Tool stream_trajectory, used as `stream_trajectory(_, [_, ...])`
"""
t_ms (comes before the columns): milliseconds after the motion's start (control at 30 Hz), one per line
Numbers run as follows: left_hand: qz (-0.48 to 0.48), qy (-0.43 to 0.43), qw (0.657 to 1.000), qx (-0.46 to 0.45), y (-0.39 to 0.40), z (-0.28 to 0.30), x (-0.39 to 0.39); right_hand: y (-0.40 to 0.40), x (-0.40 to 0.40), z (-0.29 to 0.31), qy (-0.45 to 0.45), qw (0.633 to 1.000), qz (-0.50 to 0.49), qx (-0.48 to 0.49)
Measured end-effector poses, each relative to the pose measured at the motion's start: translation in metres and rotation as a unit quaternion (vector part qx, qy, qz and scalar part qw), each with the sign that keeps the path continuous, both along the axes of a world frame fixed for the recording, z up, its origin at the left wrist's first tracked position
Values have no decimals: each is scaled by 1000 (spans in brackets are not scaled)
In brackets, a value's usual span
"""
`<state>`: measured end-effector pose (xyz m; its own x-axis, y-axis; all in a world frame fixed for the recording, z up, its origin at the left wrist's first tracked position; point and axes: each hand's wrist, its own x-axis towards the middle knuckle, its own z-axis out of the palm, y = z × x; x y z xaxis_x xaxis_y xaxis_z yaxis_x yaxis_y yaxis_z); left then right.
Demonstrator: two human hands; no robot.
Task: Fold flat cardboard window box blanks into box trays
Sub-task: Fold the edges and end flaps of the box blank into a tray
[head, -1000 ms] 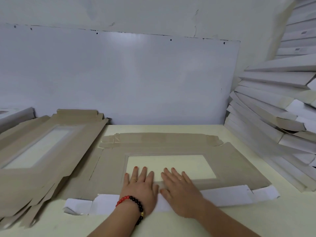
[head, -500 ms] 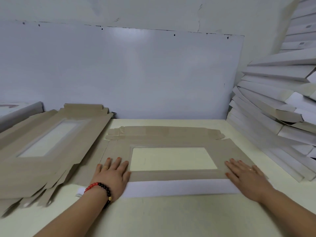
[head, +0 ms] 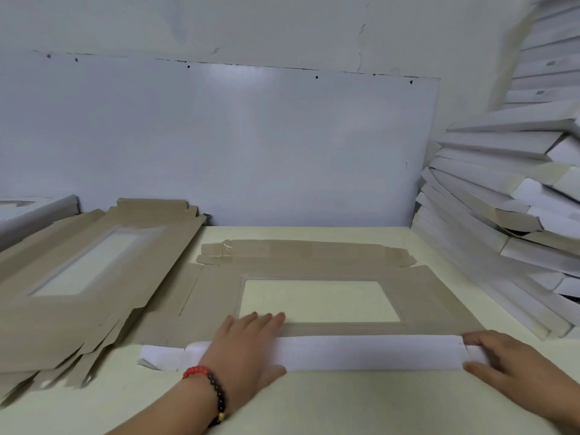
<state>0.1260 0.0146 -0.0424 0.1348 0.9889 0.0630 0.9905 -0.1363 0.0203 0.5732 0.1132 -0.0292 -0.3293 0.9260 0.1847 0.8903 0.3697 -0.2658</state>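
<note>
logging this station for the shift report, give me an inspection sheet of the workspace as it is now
surface: pale yellow table, bare near the front edge
job's things: flat window blank brown side up, near white flap folded over; pile of unfolded blanks at left
clutter: nothing seen
hands: left hand flat on the flap, beaded bracelet on wrist; right hand holds the flap's right end
cables: nothing seen
surroundings: white wall panel behind; stack of folded white boxes at right

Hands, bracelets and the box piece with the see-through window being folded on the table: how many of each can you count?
Hands: 2, the left hand and the right hand.
Bracelets: 1, a red and black bead bracelet.
Window box blanks being folded: 1, the box blank.
Total: 4.
</note>
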Motion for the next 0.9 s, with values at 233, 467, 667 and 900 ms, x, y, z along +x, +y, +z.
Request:
stream_trajectory(233, [-109,128,985,-36,22,16,35,6,-8,-8,-115,960,110,229])
stream_trajectory(467, [-133,150,977,-66,41,27,79,12,-37,-3,-56,996,-38,54])
stream_trajectory(667, [-61,31,993,-97,57,36,81,15,-32,7,-104,987,81,89])
stream_trajectory(900, [28,50,997,-43,59,20,82,29,-115,-2,-152,984,66,59])
